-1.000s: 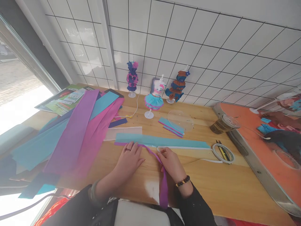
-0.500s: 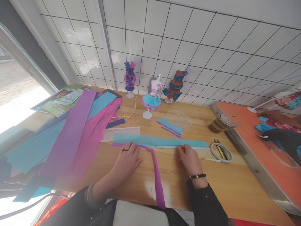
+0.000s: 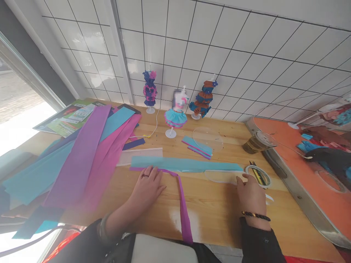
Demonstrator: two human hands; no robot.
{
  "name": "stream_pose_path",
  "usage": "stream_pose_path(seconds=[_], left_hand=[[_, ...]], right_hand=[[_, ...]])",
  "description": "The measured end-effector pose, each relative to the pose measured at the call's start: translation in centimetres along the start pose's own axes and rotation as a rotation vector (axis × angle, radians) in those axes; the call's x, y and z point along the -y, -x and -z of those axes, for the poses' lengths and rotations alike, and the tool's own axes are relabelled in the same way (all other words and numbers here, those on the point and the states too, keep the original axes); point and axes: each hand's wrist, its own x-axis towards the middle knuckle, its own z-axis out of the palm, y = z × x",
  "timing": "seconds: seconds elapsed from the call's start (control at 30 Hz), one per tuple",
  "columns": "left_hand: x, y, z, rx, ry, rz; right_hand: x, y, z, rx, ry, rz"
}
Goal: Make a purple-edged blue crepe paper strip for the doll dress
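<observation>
A long turquoise strip (image 3: 181, 165) lies across the wooden table. Along its lower left edge runs a narrow purple strip (image 3: 185, 212), which bends down toward the table's front edge. My left hand (image 3: 149, 184) lies flat with fingers spread, fingertips on the purple strip at the turquoise edge. My right hand (image 3: 250, 190) is raised near the right end of the turquoise strip, thumb and fingers closed in a pinch. A thin whitish backing strip (image 3: 219, 176) curves from the turquoise edge toward those fingers. A tape roll (image 3: 247, 168) with pens lies just beyond my right hand.
Purple, turquoise and pink sheets (image 3: 76, 157) are piled at left. Three small dressed stands, one with a turquoise skirt (image 3: 176, 118), line the back. Folded strips (image 3: 196, 147) lie mid-table. A lidded cup (image 3: 256, 143) stands beside an orange tray (image 3: 290, 153) at right.
My right hand has moved right along the turquoise strip, and the whitish backing has come away from its lower edge. My left hand has stayed in place.
</observation>
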Motion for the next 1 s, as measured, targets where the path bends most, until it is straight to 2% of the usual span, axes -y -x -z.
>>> stream_pose_path(seconds=[0.07,0.13,0.2,0.3,0.37,0.5,0.63,0.83,1.0], left_hand=[[0.0,0.0,0.1,-0.003,0.006,-0.003],[0.0,0.0,0.2,-0.001,0.011,-0.005],[0.0,0.0,0.2,-0.003,0.01,-0.003],[0.0,0.1,0.0,-0.001,-0.003,0.004],[0.0,0.1,-0.2,0.004,-0.008,0.0],[0.1,0.1,-0.3,0.006,-0.006,-0.01],[0.1,-0.1,0.4,0.035,-0.007,-0.007],[0.0,-1.1,2.0,0.134,-0.033,-0.014],[0.0,-1.7,2.3,0.142,-0.049,-0.002]], right_hand=[[2.3,2.1,0.0,0.051,-0.157,0.105],[5.2,4.8,-0.3,0.239,-0.31,0.265],[8.0,7.4,-0.6,0.385,-0.357,0.408],[11.0,10.3,-1.0,0.428,-0.29,0.527],[11.8,11.1,-1.1,0.422,-0.218,0.59],[11.5,10.3,-1.2,0.446,-0.157,0.592],[10.4,7.6,-1.4,0.527,-0.327,0.574],[9.2,4.0,-2.0,0.636,-0.491,0.447],[8.6,2.6,-3.1,0.598,-0.538,0.393]])
